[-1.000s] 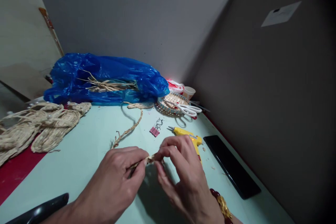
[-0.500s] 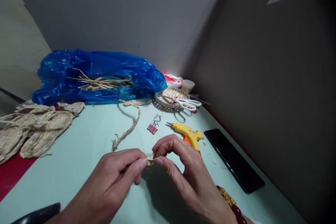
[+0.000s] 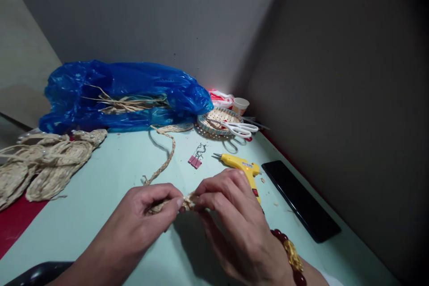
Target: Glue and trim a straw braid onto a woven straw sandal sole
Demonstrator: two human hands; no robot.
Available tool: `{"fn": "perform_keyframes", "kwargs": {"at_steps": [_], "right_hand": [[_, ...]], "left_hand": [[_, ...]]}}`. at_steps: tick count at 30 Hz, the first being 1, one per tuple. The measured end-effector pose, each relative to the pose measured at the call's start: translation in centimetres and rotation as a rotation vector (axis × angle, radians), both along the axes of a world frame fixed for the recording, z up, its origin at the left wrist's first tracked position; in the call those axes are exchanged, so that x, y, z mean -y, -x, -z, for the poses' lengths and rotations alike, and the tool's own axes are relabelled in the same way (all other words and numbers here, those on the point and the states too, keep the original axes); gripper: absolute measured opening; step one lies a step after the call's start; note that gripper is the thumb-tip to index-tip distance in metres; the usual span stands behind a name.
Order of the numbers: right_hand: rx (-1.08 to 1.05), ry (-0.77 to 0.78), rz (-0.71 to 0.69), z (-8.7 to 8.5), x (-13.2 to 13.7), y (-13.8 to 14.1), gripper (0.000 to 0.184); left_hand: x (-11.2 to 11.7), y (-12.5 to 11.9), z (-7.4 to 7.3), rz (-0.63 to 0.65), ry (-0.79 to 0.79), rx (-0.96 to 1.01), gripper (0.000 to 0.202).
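Observation:
My left hand is closed round a pale straw braid, thumb and forefinger pinching it close to one end. At that same end, the fingertips of my right hand are pressed together on the straw. Much of the braid is hidden inside my left palm. Beyond the left hand, a thin braided straw cord lies curved on the pale green tabletop. A yellow glue gun lies just past my right hand, partly covered by it. Near its nozzle is a pink binder clip.
Woven straw sandals lie at the left. Along the back are a blue plastic bag with loose straw, a woven basket with white-handled scissors, and a paper cup. A black phone lies at the right, near the wall.
My right hand has turned over, its fingers now bunched closer together at the braid's end. More of the braid shows within my left hand. The view has shifted slightly.

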State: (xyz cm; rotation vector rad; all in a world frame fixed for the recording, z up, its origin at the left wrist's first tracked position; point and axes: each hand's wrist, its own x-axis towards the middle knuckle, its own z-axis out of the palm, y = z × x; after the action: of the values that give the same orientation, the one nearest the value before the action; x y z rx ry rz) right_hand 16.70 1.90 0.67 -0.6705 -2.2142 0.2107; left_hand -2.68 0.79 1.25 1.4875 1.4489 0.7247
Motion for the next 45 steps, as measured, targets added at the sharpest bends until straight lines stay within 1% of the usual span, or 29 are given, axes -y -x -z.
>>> {"fn": "perform_keyframes", "kwargs": {"at_steps": [2,4,7,10,11,13,16,20,22,25,27,29,31,34,36,38,41,45], "right_hand": [[0.02,-0.029,0.018,0.3,0.1,0.0,0.015],[0.026,-0.072,0.031,0.7,0.2,0.1,0.015],[0.017,-0.177,0.039,1.1,0.1,0.5,0.014],[-0.005,-0.221,0.074,1.0,-0.1,0.9,0.012],[-0.015,-0.202,0.085,0.9,-0.1,0.9,0.011],[-0.044,-0.116,0.101,0.7,-0.1,0.9,0.009],[-0.117,0.105,0.117,0.7,0.0,0.8,0.008],[-0.184,0.379,0.089,0.8,-0.1,0.6,0.009],[-0.146,0.482,0.079,0.7,-0.2,0.5,0.007],[-0.059,0.611,0.063,0.3,-0.2,0.2,0.007],[-0.033,0.648,0.056,0.1,-0.1,0.1,0.009],[-0.039,0.642,0.065,0.0,0.0,0.0,0.01],[-0.046,0.64,0.067,-0.1,0.1,0.1,0.01],[-0.05,0.652,0.057,-0.1,0.2,0.1,0.009],[-0.059,0.657,0.061,-0.1,0.3,0.1,0.009],[-0.075,0.663,0.053,-0.1,0.2,0.1,0.008],[-0.1,0.704,0.021,-0.3,0.1,-0.1,0.004],[-0.083,0.79,0.025,-0.7,0.1,-0.1,0.016]], "left_hand": [[0.1,-0.1,0.1,0.01,-0.025,-0.051,0.027],[0.2,-0.4,0.3,0.001,-0.091,-0.103,0.026],[0.6,-1.0,0.8,-0.01,-0.293,-0.2,0.025],[0.8,-1.2,1.2,0.061,-0.467,-0.294,0.026],[0.8,-1.1,1.3,0.086,-0.508,-0.311,0.026],[0.8,-0.9,1.4,0.126,-0.574,-0.331,0.027],[0.7,-0.5,1.7,0.173,-0.64,-0.338,0.025],[0.5,0.0,1.9,0.236,-0.665,-0.312,0.022],[0.4,0.1,1.9,0.256,-0.665,-0.293,0.023],[0.2,0.3,1.6,0.295,-0.588,-0.257,0.028],[0.3,0.4,1.3,0.334,-0.527,-0.224,0.031],[0.4,0.4,1.3,0.346,-0.525,-0.223,0.031],[0.6,0.4,1.5,0.313,-0.593,-0.266,0.025],[0.9,0.2,2.1,0.228,-0.741,-0.361,0.015],[1.0,0.1,2.5,0.185,-0.819,-0.404,0.015],[1.1,0.0,2.6,0.171,-0.866,-0.421,0.014],[1.1,-0.2,2.2,0.199,-0.895,-0.411,0.016],[1.1,-0.3,1.7,0.27,-0.905,-0.379,0.019]]}}
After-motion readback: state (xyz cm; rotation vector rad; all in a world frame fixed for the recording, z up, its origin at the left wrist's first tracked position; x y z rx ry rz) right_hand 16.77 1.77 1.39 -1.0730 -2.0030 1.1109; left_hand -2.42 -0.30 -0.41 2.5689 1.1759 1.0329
